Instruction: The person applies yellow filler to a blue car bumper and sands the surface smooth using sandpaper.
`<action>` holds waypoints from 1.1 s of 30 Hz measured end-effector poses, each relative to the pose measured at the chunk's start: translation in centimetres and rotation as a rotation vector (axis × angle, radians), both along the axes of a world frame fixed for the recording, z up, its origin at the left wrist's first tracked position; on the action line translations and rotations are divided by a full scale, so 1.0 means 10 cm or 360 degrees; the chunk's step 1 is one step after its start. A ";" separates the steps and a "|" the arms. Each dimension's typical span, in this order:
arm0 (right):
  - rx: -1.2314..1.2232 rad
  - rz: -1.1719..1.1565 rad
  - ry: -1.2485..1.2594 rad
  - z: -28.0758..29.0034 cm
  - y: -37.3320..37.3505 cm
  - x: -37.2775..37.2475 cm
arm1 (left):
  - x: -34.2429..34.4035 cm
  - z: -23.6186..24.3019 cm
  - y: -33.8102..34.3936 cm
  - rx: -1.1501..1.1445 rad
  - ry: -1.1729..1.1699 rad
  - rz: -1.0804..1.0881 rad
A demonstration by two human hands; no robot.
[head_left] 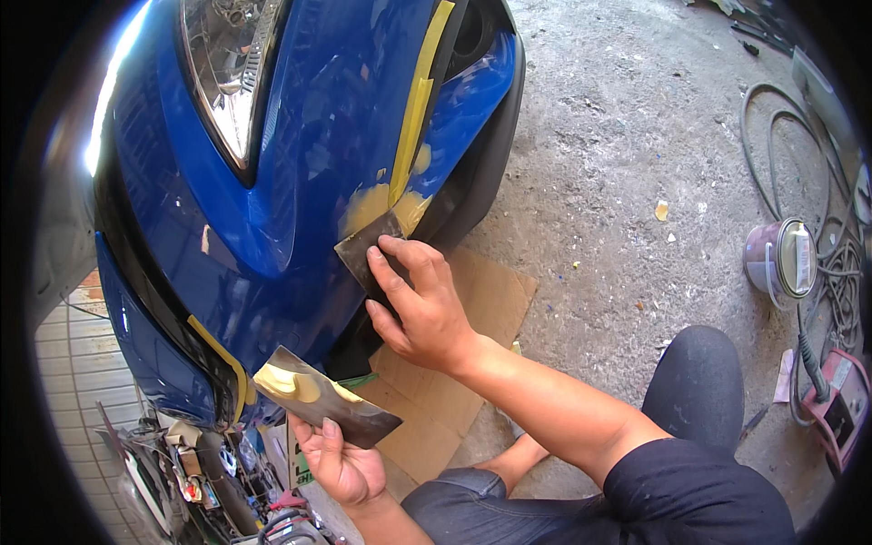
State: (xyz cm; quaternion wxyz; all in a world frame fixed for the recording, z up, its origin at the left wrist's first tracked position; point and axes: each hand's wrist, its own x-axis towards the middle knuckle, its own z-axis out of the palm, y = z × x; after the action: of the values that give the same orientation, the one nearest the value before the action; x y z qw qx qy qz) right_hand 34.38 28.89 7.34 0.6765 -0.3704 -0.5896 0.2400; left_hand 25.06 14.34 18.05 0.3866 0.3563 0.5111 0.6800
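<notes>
My right hand presses a thin dark spreader flat against the blue body panel of a vehicle, its fingertips on the blade's face. Just above the blade is a smeared patch of yellow putty, beside the lower end of a strip of yellow masking tape. Lower down, my left hand grips a dark, flat rectangular plate from below. Wet yellow putty lies along its upper left end. The right fingers hide part of the spreader.
A headlight sits above in the panel. Cardboard lies on the concrete floor beneath the corner. At right stand a paint can, coiled cables and a pink machine. Clutter is piled at lower left.
</notes>
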 end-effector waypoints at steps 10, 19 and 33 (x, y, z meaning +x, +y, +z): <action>-0.0135 0.0902 0.0645 0.10 -0.59 0.42 | 0.01 0.01 0.02 -0.0060 -0.0133 -0.0097; 0.0160 0.0425 -0.0157 -0.01 -0.26 0.59 | 0.01 0.04 0.02 0.0041 -0.0083 0.0006; 0.0367 -0.0147 -0.0414 -0.09 0.31 0.35 | 0.00 -0.01 0.01 -0.0001 -0.0049 -0.0092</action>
State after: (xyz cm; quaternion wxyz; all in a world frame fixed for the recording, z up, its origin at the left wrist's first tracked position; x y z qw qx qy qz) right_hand 37.87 31.96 6.45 0.6428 -0.3449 -0.6781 0.0896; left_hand 25.08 14.41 17.90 0.4140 0.3603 0.4947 0.6738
